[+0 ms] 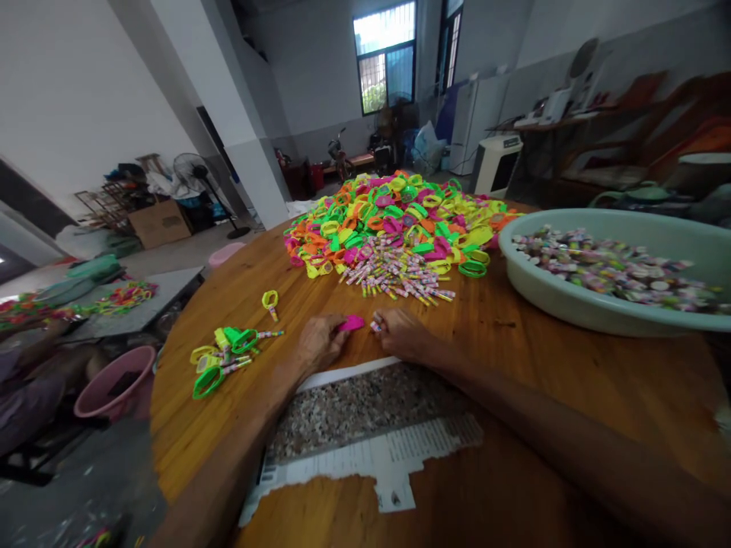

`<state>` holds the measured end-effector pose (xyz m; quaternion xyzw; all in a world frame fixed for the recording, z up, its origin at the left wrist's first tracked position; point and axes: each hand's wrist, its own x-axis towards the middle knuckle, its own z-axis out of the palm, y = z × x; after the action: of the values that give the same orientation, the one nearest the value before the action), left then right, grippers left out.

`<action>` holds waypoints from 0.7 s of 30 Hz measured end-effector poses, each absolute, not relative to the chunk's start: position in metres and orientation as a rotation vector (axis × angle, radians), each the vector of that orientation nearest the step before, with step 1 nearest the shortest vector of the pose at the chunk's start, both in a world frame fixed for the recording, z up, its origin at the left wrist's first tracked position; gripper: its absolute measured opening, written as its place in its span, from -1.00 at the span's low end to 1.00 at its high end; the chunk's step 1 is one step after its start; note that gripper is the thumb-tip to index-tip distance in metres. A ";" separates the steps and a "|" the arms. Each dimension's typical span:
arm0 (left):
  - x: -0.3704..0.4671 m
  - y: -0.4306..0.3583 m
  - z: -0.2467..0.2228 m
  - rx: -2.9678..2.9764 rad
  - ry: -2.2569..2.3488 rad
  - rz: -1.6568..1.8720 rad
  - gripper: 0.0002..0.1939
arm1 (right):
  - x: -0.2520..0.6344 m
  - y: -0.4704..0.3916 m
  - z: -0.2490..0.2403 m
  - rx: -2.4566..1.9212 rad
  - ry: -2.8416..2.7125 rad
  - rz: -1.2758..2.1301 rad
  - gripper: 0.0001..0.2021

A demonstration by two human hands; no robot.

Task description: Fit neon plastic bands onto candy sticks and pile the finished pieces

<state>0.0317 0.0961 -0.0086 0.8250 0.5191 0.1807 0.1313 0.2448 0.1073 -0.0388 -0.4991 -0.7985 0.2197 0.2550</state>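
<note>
My left hand point(321, 342) is closed on a bright pink plastic toy watch point(352, 323), which sticks out from its fingertips. Just right of it, my right hand point(403, 333) pinches a small wrapped candy roll point(375, 326); most of that roll is hidden by the fingers. The two held things are close but apart. Beyond the hands lies a pile of wrapped candy rolls point(394, 268), in front of a heap of colourful toy watches point(388, 209). To the left, several green and yellow watches point(209, 380) lie with candy rolls attached or against them.
A pale green basin point(571, 304) of small wrapped pieces stands on the round wooden table point(537, 411) at right. A speckled stone slab point(348, 407) over torn paper point(394, 495) lies between my forearms. At left, a person sits near a pink tub point(122, 377).
</note>
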 end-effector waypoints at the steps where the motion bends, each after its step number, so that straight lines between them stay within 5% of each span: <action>1: 0.030 0.091 -0.005 2.418 1.479 0.526 -0.77 | 0.250 0.103 -0.034 -1.336 -2.173 0.607 -0.86; 16: 0.034 0.016 0.016 2.389 1.057 0.570 -0.61 | 0.266 0.024 -0.018 -1.000 -2.270 0.685 -0.86; 21: 0.038 0.009 0.017 2.369 1.162 0.533 -0.75 | 0.264 0.023 -0.022 -1.014 -2.281 0.623 -0.84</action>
<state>0.0383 0.0088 0.0173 0.8579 0.4208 0.1930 0.2231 0.2636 0.0229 -0.0222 -0.3782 -0.8509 0.2324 0.2808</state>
